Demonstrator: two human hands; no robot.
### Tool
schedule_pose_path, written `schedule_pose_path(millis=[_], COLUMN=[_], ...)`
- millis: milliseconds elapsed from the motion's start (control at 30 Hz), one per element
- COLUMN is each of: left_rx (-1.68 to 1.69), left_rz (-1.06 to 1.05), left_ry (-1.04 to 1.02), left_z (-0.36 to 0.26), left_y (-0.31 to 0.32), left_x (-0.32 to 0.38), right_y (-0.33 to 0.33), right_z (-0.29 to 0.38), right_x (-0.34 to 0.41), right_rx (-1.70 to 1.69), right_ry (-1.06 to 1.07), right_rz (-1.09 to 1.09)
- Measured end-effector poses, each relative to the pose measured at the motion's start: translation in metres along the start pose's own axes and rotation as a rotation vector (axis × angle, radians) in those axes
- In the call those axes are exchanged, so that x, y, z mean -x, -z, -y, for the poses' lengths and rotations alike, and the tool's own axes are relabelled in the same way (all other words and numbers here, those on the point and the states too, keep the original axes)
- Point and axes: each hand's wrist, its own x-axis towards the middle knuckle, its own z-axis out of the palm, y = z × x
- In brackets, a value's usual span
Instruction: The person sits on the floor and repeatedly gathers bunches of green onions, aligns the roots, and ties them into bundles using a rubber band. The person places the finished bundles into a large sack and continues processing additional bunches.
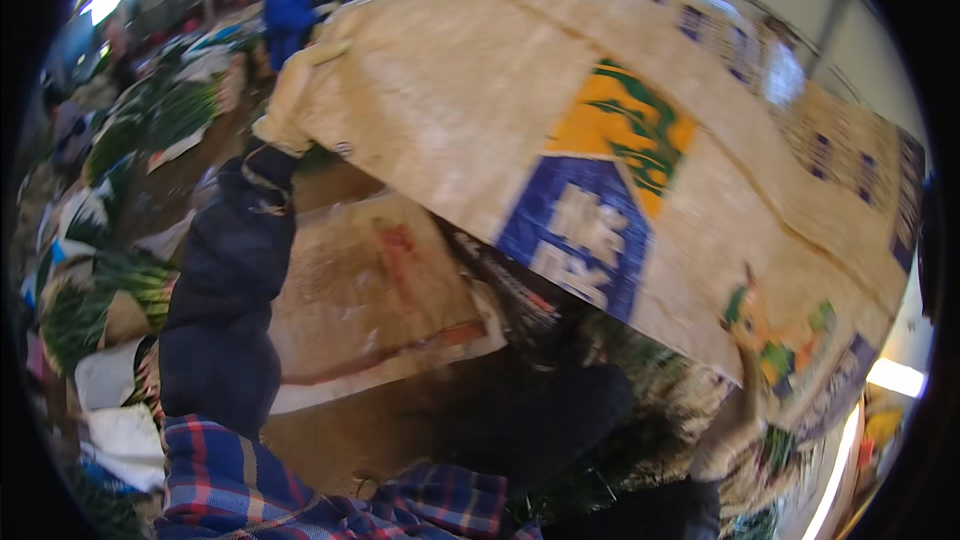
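A large flattened paper sack (pixel 450 90) with printed panels is spread out in the air before me, held up between my two hands. My left hand (pixel 292 97), in a pale glove, grips its left edge near the upper corner. At the lower right my right hand (pixel 735 412) is on the sack's near edge, its fingers partly hidden and blurred. Beneath the sack, a worn brown paper sheet (pixel 367 292) with red print lies on the ground. A dark printed sheet or bag (pixel 517 292) shows beside it, partly covered by the raised sack.
Bundles of green onions (pixel 180 116) lie in rows along the left, several on pale wrappings. More green onions (pixel 112 292) lie close to my left arm. A person (pixel 289 7) in blue is beyond my left hand. A heap of roots and stalks (pixel 675 390) lies at the lower right.
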Motion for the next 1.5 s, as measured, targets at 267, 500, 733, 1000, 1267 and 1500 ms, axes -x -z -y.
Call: schedule_pose_path(millis=[267,500,733,1000,1267,1500], left_rx=[-0.391,-0.722,-2.213,-2.138,-1.094,-0.597], left_rz=[-0.774,-1.137,-0.802,-0.596,0.501,0.609], left_ry=[-0.134,0.044,0.311,0.447,-0.007,0.192], left_z=[-0.043,0.018,0.081,0.214,0.314,0.378], left_y=[0.269,0.509,0.592,0.403,0.076,-0.186], left_x=[0.203,0.400,0.515,0.264,0.031,-0.103], right_y=[-0.330,-0.437,-0.424,-0.379,-0.192,-0.148], right_z=[0.082,0.073,0.000,0.042,-0.001,-0.161], right_x=[0.093,0.251,0.207,0.082,-0.042,-0.117], right_rx=[-0.083,0.310,0.288,-0.109,0.219,0.913], right_ry=[0.334,0.312,-0.090,0.039,0.002,-0.188], right_rz=[0.639,1.314,1.463,1.418,0.362,0.099])
